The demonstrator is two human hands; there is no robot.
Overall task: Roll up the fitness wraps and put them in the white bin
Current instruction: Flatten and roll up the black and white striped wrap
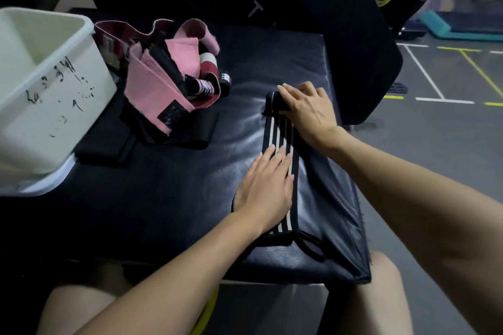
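At the far left the white bin (46, 84) stands on the black padded bench (168, 198), its near corner hanging over the bench's left edge and its open top partly cut off by the frame. Just right of it, touching its wall, lies a loose heap of pink and black wraps (163, 81), with a black strap spreading from under the heap toward the bin. Bare bench surface lies between this heap and the hands. Further right the striped black-and-white wrap (280, 133) lies stretched lengthwise, near the bench's right edge, its near end reaching almost to the front edge. The left hand (265, 190) lies flat on the wrap's near part, fingers straight and together, pressing it down. The right hand (306, 109) rests on the far end, where the wrap is turned into a small roll, fingers curled over that roll. Beyond the right edge is grey floor (435, 144) with painted lines
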